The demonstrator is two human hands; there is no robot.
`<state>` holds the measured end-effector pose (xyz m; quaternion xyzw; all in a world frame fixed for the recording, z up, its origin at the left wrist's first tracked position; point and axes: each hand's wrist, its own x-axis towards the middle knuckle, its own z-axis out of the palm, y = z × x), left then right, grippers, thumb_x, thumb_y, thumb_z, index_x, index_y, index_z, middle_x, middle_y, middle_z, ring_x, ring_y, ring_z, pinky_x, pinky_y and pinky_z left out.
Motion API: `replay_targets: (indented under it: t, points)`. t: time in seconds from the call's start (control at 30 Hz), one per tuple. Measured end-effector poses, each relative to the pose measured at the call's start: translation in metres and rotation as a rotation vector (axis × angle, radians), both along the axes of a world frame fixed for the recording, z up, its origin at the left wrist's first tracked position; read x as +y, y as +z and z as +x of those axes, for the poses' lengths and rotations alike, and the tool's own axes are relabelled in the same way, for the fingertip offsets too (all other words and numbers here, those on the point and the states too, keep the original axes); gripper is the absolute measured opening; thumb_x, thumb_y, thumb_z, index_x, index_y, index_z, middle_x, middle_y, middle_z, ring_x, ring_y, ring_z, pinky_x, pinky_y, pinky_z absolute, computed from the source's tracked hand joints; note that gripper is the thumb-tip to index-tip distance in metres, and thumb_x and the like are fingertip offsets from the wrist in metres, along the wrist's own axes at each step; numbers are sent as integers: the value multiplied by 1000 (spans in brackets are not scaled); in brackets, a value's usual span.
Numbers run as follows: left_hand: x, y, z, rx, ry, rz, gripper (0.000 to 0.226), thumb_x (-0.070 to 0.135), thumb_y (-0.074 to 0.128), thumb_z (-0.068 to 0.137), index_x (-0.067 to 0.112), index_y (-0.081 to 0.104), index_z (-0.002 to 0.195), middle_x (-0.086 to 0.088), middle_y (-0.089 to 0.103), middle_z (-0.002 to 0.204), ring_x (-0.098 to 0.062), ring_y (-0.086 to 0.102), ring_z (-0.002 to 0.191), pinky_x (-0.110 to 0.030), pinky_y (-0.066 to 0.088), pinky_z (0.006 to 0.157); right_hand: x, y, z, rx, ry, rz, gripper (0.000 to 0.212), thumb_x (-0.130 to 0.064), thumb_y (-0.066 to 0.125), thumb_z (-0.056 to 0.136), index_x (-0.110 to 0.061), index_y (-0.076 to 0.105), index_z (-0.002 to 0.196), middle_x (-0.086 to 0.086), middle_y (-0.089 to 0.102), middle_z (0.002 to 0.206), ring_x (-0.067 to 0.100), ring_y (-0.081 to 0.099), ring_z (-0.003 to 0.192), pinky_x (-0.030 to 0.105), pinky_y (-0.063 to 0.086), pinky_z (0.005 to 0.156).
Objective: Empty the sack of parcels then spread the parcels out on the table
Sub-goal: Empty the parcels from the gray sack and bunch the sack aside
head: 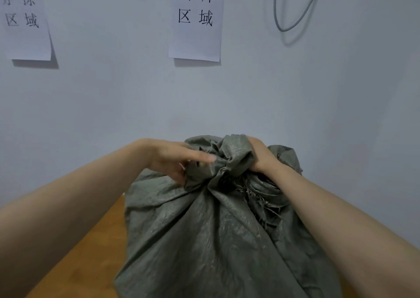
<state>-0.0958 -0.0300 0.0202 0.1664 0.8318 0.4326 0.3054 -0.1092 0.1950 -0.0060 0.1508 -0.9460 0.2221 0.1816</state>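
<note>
Head | sack [204, 229]: 1 | left hand [170, 161], right hand [261, 155]: both gripping it

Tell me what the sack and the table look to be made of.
Sack: looks like woven plastic fabric, grey-green with a dull sheen; frayed strands hang at its tied neck. Table: wood or wood-look laminate, orange-brown and smooth; too little shows to tell which.

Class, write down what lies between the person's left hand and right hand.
The bunched neck of the grey-green sack lies between the left hand and right hand; the head view shows it.
</note>
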Motion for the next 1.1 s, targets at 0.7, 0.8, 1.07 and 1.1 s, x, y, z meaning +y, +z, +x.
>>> replay_targets:
  t: [0.7,0.8,1.07,1.1]
  points:
    - [37,-36,-12,101,279,375,23,5,56,78,3,54,101,-15,63,91,-27,63,80,-38,56,68,-29,-25,-6,-97,185,162,62,-31,84,62,-23,56,117,2,60,116,22,56,107,38,47,92]
    - [38,-37,-10,87,343,418,10,7,44,83,11,51,78,-7,50,67,-20,50,60,-31,51,61,-32,-31,-9,-11,191,113,39,-30,75,70,-19,62,105,1,64,104,22,60,97,36,48,84]
    - [-12,-66,-43,195,881,513,12,10,53,86,2,56,78,-17,63,78,-27,58,66,-30,56,59,32,-38,-18,162,32,40,23,-22,62,74,-10,66,93,9,63,97,25,61,93,24,37,75]
    - [-19,-76,-46,264,900,357,12,12,56,86,3,59,79,-16,60,83,-27,54,69,-32,50,61,41,-38,-18,164,1,24,20,-19,63,75,-11,66,93,10,63,97,26,60,94,23,36,76]
